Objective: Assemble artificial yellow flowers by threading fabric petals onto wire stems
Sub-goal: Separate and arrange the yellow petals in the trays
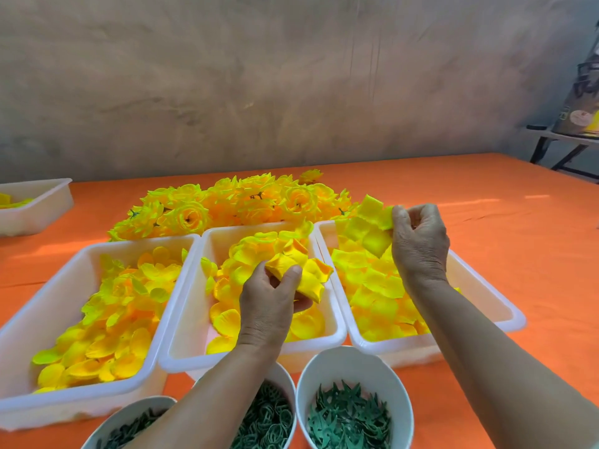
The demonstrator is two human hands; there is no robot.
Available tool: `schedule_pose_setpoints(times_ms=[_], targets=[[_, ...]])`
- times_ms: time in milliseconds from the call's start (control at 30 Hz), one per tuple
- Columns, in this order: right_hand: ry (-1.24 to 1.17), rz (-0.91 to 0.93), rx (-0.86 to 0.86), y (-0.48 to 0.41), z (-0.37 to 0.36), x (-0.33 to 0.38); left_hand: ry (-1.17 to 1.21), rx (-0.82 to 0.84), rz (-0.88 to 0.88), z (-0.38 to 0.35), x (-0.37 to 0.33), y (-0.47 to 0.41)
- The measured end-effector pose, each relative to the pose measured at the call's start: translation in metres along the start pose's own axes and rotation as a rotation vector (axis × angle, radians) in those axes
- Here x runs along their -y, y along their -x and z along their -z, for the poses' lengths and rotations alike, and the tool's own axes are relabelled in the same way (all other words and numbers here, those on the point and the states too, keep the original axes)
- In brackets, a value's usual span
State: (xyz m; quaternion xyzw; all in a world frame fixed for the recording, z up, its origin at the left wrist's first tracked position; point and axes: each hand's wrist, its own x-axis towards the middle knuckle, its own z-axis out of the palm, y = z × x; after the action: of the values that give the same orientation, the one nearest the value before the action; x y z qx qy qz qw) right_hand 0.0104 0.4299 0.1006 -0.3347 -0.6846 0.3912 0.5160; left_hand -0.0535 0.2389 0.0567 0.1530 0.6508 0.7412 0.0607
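Three white trays of yellow fabric petals stand side by side: left tray (42, 319), middle tray (194, 338) and right tray (486, 299). My left hand (269, 303) is over the middle tray and grips a bunched stack of yellow petals (308, 270). My right hand (419, 244) is raised over the right tray and pinches a flat yellow petal piece (372, 225) that hangs from its fingers. A heap of finished yellow flowers (227, 205) lies behind the trays. No wire stem is visible in either hand.
Three white bowls of green plastic parts sit at the near edge: left bowl (129, 419), middle bowl (282, 396), right bowl (356, 364). Another white tray (42, 202) is at far left. An orange cloth (502, 196) covers the table; a dark stand (560, 150) is at far right.
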Motion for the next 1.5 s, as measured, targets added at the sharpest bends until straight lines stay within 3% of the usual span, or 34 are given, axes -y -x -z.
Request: schedule_pose_setpoints(times_ms=[100, 167, 267, 333, 467, 700, 867, 1033, 1200, 1333, 1400, 1500], targets=[[0.263, -0.128, 0.214, -0.004, 0.001, -0.016, 0.024, 0.030, -0.010, 0.000, -0.001, 0.003], [0.365, -0.041, 0.243, 0.004, 0.004, -0.017, 0.029, 0.053, -0.006, 0.000, -0.002, 0.004], [0.202, 0.248, 0.272, 0.030, 0.007, -0.003, 0.022, 0.077, 0.009, 0.000, -0.003, 0.003], [0.098, 0.401, 0.436, 0.051, 0.007, 0.009, 0.023, 0.088, 0.026, -0.001, -0.003, 0.003], [0.105, 0.443, 0.790, 0.076, 0.002, 0.015, 0.040, 0.099, 0.061, -0.002, -0.003, 0.003], [0.148, 0.397, 0.820, 0.080, -0.001, 0.011, 0.023, 0.141, 0.074, 0.000, -0.003, 0.002], [0.298, 0.628, 0.678, 0.090, 0.000, 0.008, 0.100, 0.137, 0.127, -0.002, -0.004, 0.001], [0.107, 0.248, 0.523, 0.082, -0.004, 0.015, 0.145, 0.197, 0.152, -0.001, -0.008, 0.002], [0.116, 0.118, 0.578, 0.082, -0.007, 0.023, 0.108, 0.266, 0.110, -0.001, -0.007, 0.005], [-0.032, -0.136, 0.616, 0.081, -0.008, 0.026, 0.156, 0.332, 0.127, 0.002, -0.008, 0.004], [-0.081, -0.179, 0.616, 0.081, -0.009, 0.026, 0.170, 0.342, 0.140, 0.004, -0.008, 0.002], [-0.045, -0.096, 0.655, 0.086, -0.008, 0.027, 0.223, 0.284, 0.177, 0.004, -0.010, 0.000]])
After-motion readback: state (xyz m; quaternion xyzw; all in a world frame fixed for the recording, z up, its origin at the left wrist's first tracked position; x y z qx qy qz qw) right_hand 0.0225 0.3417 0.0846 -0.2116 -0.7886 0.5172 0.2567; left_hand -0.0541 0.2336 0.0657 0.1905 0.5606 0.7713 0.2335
